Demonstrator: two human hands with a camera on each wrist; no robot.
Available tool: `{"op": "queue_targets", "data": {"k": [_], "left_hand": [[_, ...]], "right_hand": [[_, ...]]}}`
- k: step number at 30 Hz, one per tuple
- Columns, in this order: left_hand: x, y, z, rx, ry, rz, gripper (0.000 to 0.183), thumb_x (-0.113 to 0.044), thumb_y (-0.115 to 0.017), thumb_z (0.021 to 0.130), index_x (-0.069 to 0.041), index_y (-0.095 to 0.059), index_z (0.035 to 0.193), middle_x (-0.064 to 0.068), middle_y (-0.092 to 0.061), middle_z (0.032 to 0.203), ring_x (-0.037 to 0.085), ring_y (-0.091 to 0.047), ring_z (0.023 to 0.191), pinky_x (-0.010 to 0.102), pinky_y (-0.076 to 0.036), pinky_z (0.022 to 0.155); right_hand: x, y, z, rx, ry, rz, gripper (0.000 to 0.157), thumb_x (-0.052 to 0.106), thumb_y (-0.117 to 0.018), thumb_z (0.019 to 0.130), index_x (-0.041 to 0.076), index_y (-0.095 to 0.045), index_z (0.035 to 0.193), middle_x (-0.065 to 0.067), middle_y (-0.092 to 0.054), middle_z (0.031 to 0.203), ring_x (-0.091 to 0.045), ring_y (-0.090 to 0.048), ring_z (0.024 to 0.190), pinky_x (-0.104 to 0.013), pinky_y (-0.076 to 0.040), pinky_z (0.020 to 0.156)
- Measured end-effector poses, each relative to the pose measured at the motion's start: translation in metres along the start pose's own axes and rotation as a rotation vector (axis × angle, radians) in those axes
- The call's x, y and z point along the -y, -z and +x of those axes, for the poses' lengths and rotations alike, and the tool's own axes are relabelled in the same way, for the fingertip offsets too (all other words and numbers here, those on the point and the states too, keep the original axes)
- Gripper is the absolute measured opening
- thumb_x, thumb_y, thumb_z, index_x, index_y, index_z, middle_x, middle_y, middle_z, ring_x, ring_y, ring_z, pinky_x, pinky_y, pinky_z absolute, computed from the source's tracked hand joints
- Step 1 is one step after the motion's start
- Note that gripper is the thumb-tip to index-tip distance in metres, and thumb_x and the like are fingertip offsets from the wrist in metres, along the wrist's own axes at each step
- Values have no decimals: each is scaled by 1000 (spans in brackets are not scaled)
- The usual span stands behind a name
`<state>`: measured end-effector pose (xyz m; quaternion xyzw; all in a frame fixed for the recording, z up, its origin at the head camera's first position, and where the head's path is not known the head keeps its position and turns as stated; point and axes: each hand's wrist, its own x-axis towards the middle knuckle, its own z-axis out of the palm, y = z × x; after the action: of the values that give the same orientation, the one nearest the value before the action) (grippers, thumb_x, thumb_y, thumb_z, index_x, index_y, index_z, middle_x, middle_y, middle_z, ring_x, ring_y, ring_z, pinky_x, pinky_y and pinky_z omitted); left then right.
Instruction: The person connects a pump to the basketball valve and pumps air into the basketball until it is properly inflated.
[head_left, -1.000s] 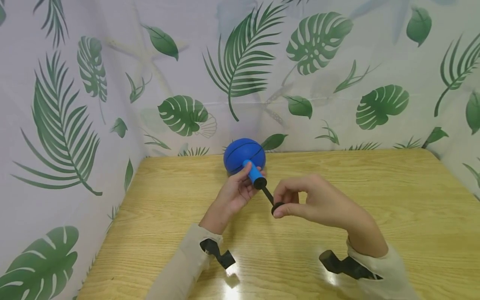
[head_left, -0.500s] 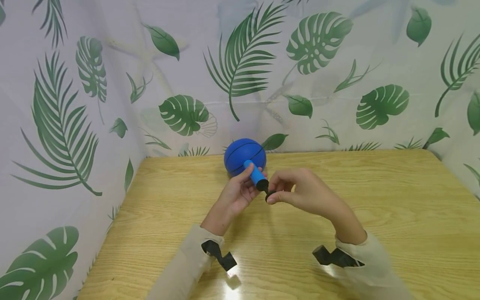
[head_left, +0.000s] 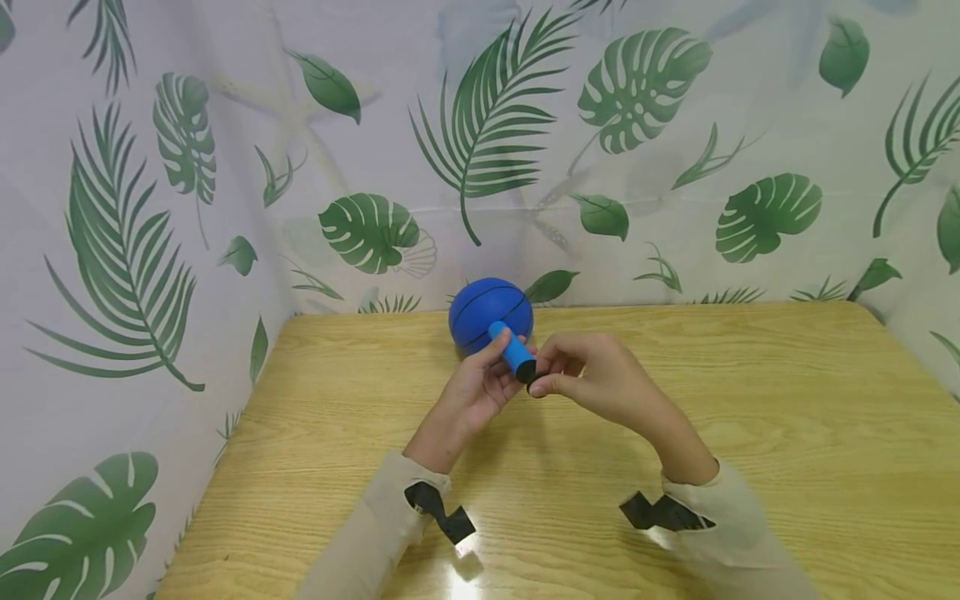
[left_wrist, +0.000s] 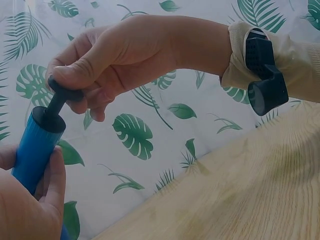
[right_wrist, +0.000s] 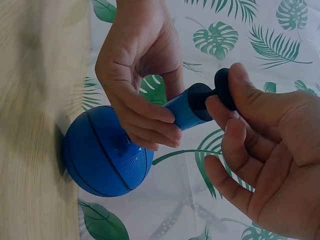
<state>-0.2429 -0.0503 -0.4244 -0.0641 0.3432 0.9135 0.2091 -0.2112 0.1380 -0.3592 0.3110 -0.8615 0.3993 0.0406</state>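
Note:
A small blue basketball (head_left: 483, 310) with black seams sits on the table by the back wall. Over it tilts a blue hand pump (head_left: 513, 352) with a black end cap, its far end overlapping the ball in the head view. My left hand (head_left: 471, 398) grips the pump's barrel, fingers curled round it in the right wrist view. My right hand (head_left: 600, 375) pinches the black plunger handle (left_wrist: 65, 91) between thumb and fingers. Only a short length of the plunger rod shows between handle and cap. The pump's tip is hidden behind my left hand.
The wooden table (head_left: 337, 433) reaches back to a white cloth backdrop (head_left: 315, 150) printed with green leaves, which also closes off the left side. Each sleeved wrist carries a black camera mount (head_left: 442, 512).
My right hand has moved up and left, pushing the plunger from well drawn out to almost fully into the barrel. The left hand and the basketball have stayed nearly in place.

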Motion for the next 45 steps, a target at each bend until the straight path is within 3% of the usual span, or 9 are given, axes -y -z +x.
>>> {"op": "queue_targets", "data": {"k": [8, 16, 27, 38, 45], "left_hand": [[-2, -2, 0, 4, 18, 2, 46, -28, -55, 107, 4, -47, 139, 5, -73, 97, 11, -74, 86, 24, -62, 80], [-5, -2, 2, -13, 36, 17, 30, -27, -55, 106, -1, -56, 122, 4, -74, 94, 12, -74, 85, 23, -61, 78], [-4, 2, 4, -14, 28, 38, 30, -26, -54, 107, 0, -58, 121, 3, -75, 94, 12, -75, 83, 21, -61, 76], [-10, 8, 5, 1, 3, -14, 29, -28, -54, 107, -1, -64, 109, 8, -75, 94, 15, -76, 85, 23, -62, 76], [-8, 9, 4, 24, 19, -33, 30, -28, -53, 107, 0, -64, 111, 9, -75, 94, 16, -76, 83, 23, -62, 75]], "right_hand": [[3, 2, 1, 10, -5, 16, 16, 10, -85, 81, 12, -69, 83, 5, -65, 73, -9, -59, 69, -24, -52, 66], [7, 3, 3, 58, 11, 60, 16, 9, -84, 82, 11, -68, 84, 4, -66, 75, -8, -61, 70, -24, -53, 66], [13, 5, -2, 126, 105, 103, 17, 12, -83, 85, 15, -67, 81, 9, -62, 70, -5, -57, 65, -23, -50, 61], [42, 16, -24, 203, 305, 216, 17, 11, -83, 85, 16, -67, 82, 6, -64, 70, -2, -56, 60, -21, -50, 53], [48, 18, -29, 207, 315, 182, 16, 11, -83, 85, 16, -67, 85, 7, -64, 72, 0, -56, 62, -20, -51, 55]]}}
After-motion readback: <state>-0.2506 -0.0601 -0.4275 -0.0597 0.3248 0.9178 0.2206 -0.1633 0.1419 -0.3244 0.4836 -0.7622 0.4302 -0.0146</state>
